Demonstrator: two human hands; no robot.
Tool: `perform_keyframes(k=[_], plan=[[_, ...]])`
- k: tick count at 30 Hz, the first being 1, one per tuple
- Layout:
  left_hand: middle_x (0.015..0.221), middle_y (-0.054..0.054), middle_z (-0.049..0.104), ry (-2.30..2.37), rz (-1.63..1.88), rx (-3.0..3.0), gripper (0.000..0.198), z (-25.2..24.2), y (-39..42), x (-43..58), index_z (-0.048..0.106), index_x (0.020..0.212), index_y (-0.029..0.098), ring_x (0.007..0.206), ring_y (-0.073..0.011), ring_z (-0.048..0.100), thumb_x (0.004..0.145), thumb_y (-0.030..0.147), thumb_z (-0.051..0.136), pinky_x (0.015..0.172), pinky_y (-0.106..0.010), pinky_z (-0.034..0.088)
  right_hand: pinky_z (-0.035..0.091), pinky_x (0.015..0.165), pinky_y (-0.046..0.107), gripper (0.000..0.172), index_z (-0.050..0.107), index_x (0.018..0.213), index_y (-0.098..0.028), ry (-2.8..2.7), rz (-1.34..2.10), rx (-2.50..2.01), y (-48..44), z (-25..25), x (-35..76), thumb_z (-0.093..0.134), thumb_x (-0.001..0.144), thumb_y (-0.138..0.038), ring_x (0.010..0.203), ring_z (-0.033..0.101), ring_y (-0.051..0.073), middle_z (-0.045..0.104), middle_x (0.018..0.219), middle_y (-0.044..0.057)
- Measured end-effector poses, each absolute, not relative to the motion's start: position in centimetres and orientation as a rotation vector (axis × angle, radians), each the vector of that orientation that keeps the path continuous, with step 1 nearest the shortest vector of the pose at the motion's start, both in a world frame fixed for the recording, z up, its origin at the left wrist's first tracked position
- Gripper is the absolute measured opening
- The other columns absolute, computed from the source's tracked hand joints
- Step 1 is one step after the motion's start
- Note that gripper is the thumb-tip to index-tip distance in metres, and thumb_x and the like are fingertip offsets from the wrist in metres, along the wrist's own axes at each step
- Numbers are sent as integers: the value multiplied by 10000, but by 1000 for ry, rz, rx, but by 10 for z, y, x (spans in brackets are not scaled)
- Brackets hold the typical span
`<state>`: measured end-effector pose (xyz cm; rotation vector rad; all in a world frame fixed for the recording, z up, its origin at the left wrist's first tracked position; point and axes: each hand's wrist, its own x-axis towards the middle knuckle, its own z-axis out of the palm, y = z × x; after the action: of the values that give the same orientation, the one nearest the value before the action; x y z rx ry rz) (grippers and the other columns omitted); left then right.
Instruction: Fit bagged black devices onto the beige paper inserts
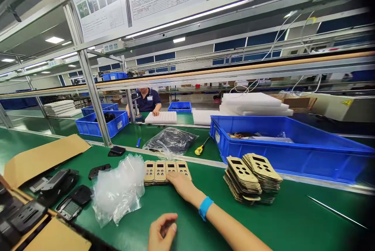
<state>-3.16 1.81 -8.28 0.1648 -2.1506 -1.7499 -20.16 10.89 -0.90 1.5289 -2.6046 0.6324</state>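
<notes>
My right hand (179, 184), with a blue band on its wrist, reaches to a row of short stacks of gold-coloured panels (155, 172) with dark windows and round holes. Its fingers are closed at the front edge of the stacks, gripping a panel there; the fingertips are partly hidden. Nearer to me, my left hand (162, 232) hovers over the green bench with loosely curled fingers, thumb and forefinger apart, nothing between them. Two taller piles of the same panels (243, 178) stand to the right. A heap of clear plastic bags (117, 192) lies left of the row.
A large blue bin (287, 157) stands behind the piles. A yellow screwdriver (199, 149) and a bag of dark parts (171, 140) lie behind the row. Black housings (73, 200) and cardboard (43, 157) are on the left. Across the bench sits a person (148, 100). A thin metal rod (336, 211) lies right.
</notes>
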Motion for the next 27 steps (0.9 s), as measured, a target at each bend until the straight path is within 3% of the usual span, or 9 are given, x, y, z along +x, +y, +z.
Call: perform_keyframes(k=[4, 7, 9, 11, 13, 17, 20, 23, 27], plan=[[1188, -152, 656, -2275, -1625, 190, 494, -62, -2, -46, 635, 1135, 125, 1112, -250, 613, 797, 461, 505, 947, -329, 511, 345, 1059, 397, 377, 575, 1223, -224, -2647, 717, 1370, 122, -3, -206, 636, 852, -194, 1207, 486, 267, 572, 1267, 85], [1454, -160, 414, -2358, -1351, 279, 591, -42, -14, -75, 445, 1349, 85, 1367, -261, 346, 822, 349, 476, 1125, -384, 325, 261, 1104, 469, 534, 398, 1388, -83, -2742, 832, 983, 130, -8, -218, 521, 903, -269, 1330, 337, 348, 409, 1413, 213], [1526, -192, 260, -2399, -1155, 396, 659, -32, -23, -100, 279, 1427, 21, 1430, -267, 189, 852, 297, 441, 1176, -401, 195, 301, 1076, 497, 588, 312, 1408, 27, -2817, 922, 760, 136, -18, -228, 421, 924, -289, 1323, 350, 377, 404, 1394, 283], [1510, -245, 255, -2448, -985, 528, 683, -24, -31, -124, 163, 1447, -29, 1418, -295, 215, 881, 262, 411, 1166, -419, 204, 337, 1059, 490, 596, 309, 1407, 41, -2873, 1017, 648, 142, -29, -236, 371, 920, -298, 1292, 411, 363, 458, 1360, 275], [1444, -290, 349, -2509, -834, 646, 685, -19, -35, -142, 132, 1450, -44, 1349, -360, 339, 898, 248, 412, 1107, -495, 287, 327, 1078, 462, 582, 339, 1417, -22, -2892, 1101, 623, 146, -40, -242, 361, 906, -300, 1295, 426, 320, 482, 1374, 210], [1440, -325, 328, -2624, -534, 740, 610, -16, -26, -150, 287, 1435, 16, 1236, -482, 427, 882, 190, 477, 982, -637, 330, 266, 1122, 401, 609, 325, 1438, -54, -2894, 1196, 659, 150, -51, -246, 363, 875, -283, 1345, 364, 256, 416, 1446, 141], [1497, -286, 250, -2689, -374, 685, 546, -14, -17, -150, 368, 1411, 53, 1341, -440, 312, 884, 151, 476, 1071, -556, 267, 216, 1141, 400, 622, 325, 1442, -66, -2903, 1232, 682, 151, -52, -248, 371, 864, -290, 1368, 324, 248, 395, 1461, 133], [1510, -255, 252, -2739, -339, 670, 583, -8, -21, -163, 326, 1431, 65, 1408, -365, 209, 907, 249, 502, 1107, -443, 266, 168, 1154, 411, 613, 345, 1441, -109, -2907, 1251, 697, 152, -49, -246, 383, 874, -339, 1387, 283, 249, 385, 1468, 122], [1453, -229, 369, -2755, -424, 848, 560, -2, -45, -190, 341, 1407, 77, 1324, -319, 389, 943, 360, 476, 1063, -474, 352, 139, 1159, 429, 673, 367, 1433, -122, -2929, 1236, 698, 152, -44, -236, 440, 866, -477, 1397, 248, 290, 412, 1447, 139]])
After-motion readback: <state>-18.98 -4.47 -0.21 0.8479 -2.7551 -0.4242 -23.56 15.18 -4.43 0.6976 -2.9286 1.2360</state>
